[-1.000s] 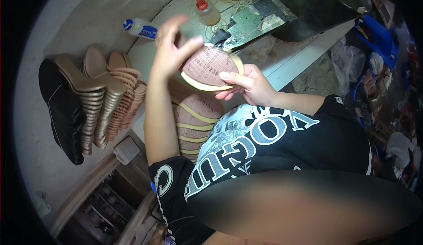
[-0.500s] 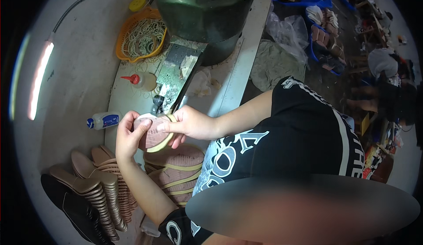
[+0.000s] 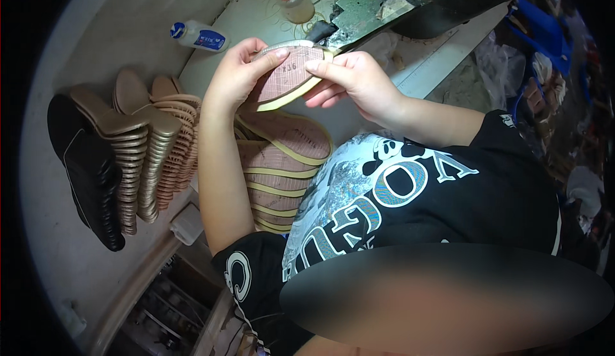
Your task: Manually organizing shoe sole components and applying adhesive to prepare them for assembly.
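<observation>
Both hands hold one shoe insole (image 3: 291,74), its pinkish-brown underside up and a pale yellow strip along its edge. My left hand (image 3: 240,71) grips one end, thumb pressed on top. At the other end my right hand (image 3: 362,83) pinches the edge between thumb and fingers. The far rim of the insole is beside the small dark head of a machine with a worn green-grey bed (image 3: 365,13); whether they touch I cannot tell. Just below my hands lies an overlapping pile of similar yellow-edged insoles (image 3: 282,154).
Tight rows of black insoles (image 3: 86,170), bronze insoles (image 3: 122,157) and pinkish insoles (image 3: 176,125) stand at the left. On the white table (image 3: 256,13) are a red-tipped squeeze bottle (image 3: 296,5) and a white bottle with a blue label (image 3: 198,37). A blue crate (image 3: 541,29) sits far right.
The view has swung, so the hands, table and stacks appear shifted. Both hands keep hold of the insole, which now appears tilted, with more of its underside showing.
</observation>
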Demonstrator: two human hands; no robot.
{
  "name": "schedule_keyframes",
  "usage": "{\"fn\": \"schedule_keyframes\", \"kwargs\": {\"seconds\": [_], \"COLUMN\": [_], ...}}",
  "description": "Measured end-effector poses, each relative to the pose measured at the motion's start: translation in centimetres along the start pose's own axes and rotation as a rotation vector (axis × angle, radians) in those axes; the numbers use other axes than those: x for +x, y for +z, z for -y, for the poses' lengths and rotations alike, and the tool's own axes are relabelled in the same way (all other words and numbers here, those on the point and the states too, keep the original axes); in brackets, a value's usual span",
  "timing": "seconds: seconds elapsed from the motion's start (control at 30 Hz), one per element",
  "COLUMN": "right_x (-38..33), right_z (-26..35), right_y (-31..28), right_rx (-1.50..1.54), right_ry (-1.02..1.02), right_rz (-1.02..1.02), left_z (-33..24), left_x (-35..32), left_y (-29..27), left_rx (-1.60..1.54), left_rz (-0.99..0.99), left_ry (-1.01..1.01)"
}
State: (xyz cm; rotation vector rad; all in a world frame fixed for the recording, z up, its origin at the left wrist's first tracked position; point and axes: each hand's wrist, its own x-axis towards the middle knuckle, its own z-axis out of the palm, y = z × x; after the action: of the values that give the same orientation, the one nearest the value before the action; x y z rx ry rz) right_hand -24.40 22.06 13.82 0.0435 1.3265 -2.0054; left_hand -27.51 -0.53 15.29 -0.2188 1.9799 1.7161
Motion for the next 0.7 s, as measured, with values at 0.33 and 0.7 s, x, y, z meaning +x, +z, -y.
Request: {"fn": "schedule_keyframes", "kwargs": {"seconds": [0.33,0.7], "right_x": [0.4,-2.5], "right_z": [-0.2,0.2], "right_y": [-1.2,-3.4], "right_rx": [-0.056,-0.337], "right_ry": [-0.027,-0.027], "right_rz": [0.014,0.109], "left_z": [-0.1,-0.9], "left_x": [-2.5,-3.8], "left_y": [1.4,6.6], "left_rx": [0.307,0.098], "left_rz": [-0.185,-0.205], "left_ry": [-0.021,-0.052]}}
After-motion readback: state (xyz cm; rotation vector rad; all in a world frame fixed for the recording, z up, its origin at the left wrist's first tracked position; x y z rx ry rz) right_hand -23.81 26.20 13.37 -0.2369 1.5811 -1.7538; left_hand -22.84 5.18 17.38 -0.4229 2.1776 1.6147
